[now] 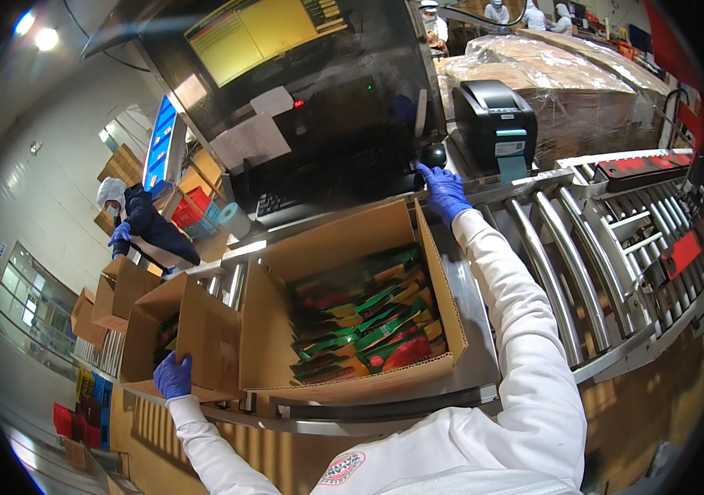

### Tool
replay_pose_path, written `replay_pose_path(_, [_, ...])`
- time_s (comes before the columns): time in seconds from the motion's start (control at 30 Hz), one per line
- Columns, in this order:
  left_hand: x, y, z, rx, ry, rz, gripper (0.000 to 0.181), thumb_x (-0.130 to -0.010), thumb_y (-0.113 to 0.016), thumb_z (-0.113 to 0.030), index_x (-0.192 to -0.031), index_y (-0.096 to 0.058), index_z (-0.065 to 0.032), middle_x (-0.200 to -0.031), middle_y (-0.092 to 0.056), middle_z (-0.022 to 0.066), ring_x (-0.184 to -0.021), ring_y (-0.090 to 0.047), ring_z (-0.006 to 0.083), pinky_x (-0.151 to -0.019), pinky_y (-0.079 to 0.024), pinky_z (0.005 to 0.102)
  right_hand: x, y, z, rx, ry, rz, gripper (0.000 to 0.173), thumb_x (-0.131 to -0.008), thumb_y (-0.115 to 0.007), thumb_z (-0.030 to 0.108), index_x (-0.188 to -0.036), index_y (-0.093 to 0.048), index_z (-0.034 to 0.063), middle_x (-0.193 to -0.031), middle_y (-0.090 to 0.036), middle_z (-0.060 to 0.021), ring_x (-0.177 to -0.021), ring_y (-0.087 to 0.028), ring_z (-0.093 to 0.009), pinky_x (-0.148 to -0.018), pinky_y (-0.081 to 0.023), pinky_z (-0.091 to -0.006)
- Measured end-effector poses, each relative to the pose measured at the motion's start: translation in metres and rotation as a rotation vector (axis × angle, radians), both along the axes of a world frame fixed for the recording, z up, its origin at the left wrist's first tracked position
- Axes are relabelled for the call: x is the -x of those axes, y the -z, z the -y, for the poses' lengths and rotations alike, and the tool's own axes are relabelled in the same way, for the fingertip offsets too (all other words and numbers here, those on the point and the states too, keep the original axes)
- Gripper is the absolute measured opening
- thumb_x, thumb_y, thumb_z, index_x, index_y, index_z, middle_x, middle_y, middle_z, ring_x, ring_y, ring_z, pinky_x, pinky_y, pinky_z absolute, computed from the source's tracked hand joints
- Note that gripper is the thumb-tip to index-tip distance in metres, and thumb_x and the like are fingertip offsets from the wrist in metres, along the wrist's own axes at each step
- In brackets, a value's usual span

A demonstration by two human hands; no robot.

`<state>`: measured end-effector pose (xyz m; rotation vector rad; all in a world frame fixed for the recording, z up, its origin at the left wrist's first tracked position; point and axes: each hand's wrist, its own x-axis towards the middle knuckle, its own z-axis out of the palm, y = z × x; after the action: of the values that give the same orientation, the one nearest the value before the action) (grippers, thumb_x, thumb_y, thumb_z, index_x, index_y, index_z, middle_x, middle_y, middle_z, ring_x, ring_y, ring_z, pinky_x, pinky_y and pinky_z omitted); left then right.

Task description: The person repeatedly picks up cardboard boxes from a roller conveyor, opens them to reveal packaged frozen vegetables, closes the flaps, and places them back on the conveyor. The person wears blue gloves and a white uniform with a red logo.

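An open cardboard box (pixel 352 383) filled with rows of green and red pouches (pixel 370 328) stands in front of me. Behind it to the left is a second open cardboard box (pixel 209 340), and my left hand (pixel 172 375), in a blue glove, grips its near edge. My right hand (pixel 445 190), also gloved, is beyond the big box's right corner with the index finger extended, close to a black computer mouse or similar small device at the frame's edge; what the fingertip touches cannot be told. A dark keyboard (pixel 271 203) lies beyond the box.
A roller conveyor (pixel 559 266) runs right, past a black label printer (pixel 497 124) and film-wrapped cartons (pixel 587 99). A lit screen (pixel 259 37) hangs above. At left, a co-worker (pixel 148 223) stands by more open boxes (pixel 120 294).
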<state>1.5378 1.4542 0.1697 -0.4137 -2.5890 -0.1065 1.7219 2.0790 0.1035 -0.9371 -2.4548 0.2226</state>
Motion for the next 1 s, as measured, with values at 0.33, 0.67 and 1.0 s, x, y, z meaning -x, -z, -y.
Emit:
replay_pose_path(0.33, [-0.007,-0.007,-0.01,0.041,0.077,-0.041,0.046,-0.072,-0.067,-0.033,-0.112,-0.059,-0.0104,-0.092,-0.063,0.0165,-0.083,-0.061,0.0314,-0.074,-0.047,0.0406,-0.006,-0.015,0.009,-0.145,0.009,0.183,0.06,-0.078,-0.047,0.006,-0.133,-0.034,0.0272,-0.108,-0.054,-0.0079,-0.102,-0.054,-0.025,-0.083,-0.042,-0.0442])
replay_pose_path(0.67, [-0.168,-0.073,-0.133,-0.048,0.747,0.79,0.048,-0.075,-0.068,-0.037,-0.113,-0.059,-0.0092,-0.095,-0.063,0.0145,-0.087,-0.06,0.028,-0.078,-0.046,0.0318,-0.126,-0.064,0.11,0.784,-1.089,-0.337,0.1,-0.071,-0.07,0.042,-0.143,-0.007,0.0146,-0.146,-0.016,-0.0109,-0.135,-0.013,-0.029,-0.108,-0.013,-0.0412])
replay_pose_path(1.0, [-0.137,-0.043,-0.219,0.236,0.944,1.162,0.069,-0.071,-0.069,-0.046,-0.127,-0.048,-0.012,-0.105,-0.059,0.0198,-0.091,-0.058,0.0266,-0.082,-0.044,0.0341,-0.027,-0.056,0.193,0.009,-0.817,0.505,0.094,-0.059,-0.077,0.036,-0.138,-0.027,0.0237,-0.131,-0.035,-0.0202,-0.121,-0.033,-0.037,-0.098,-0.029,-0.0495])
